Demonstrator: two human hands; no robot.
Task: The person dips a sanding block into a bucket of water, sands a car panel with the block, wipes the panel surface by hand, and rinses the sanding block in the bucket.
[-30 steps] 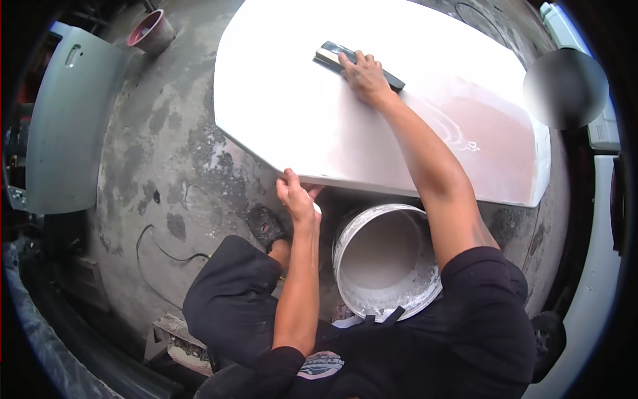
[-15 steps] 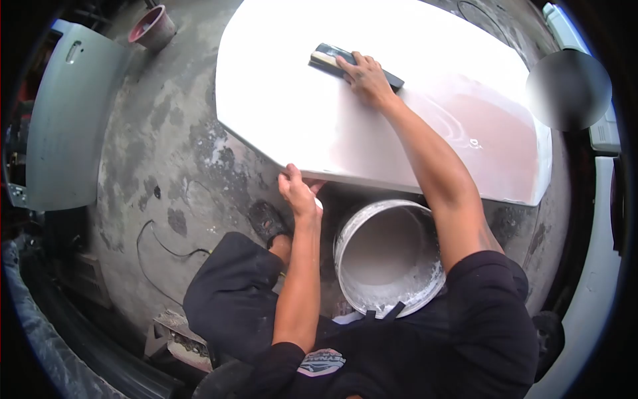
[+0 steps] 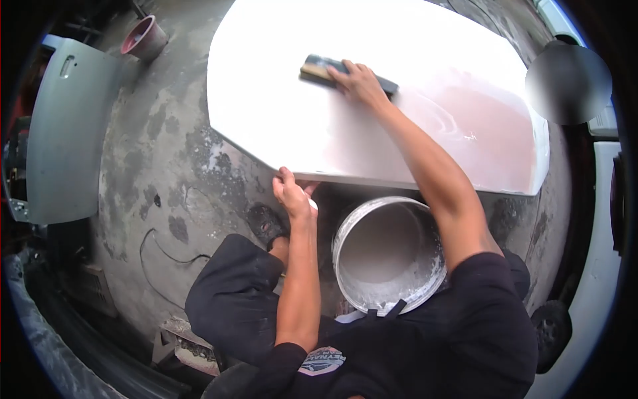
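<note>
My right hand [image 3: 359,85] is closed over a long dark sanding block [image 3: 319,68], which lies flat on a large white car body panel [image 3: 279,100]. The block and fingers are slightly blurred. At the panel's near edge, my left hand [image 3: 292,191] grips the rim, thumb on top and the other fingers partly hidden underneath. A small white thing [image 3: 312,203] shows beside that hand's heel; I cannot make out what it is. A pinkish-brown patch [image 3: 492,126] covers the panel's right part, with wet-looking streaks near it.
Between my arms stands a large whitish bucket [image 3: 340,266] with cloudy grey liquid. A reddish pot [image 3: 145,38] sits on the stained concrete floor [image 3: 159,146] at upper left. A grey-green car door [image 3: 70,133] stands at left. A thin cable [image 3: 149,266] curls beside my knee.
The view has tilted slightly. My right hand and the sanding block have shifted a little left and toward me in the picture. My left hand keeps its grip on the panel's edge.
</note>
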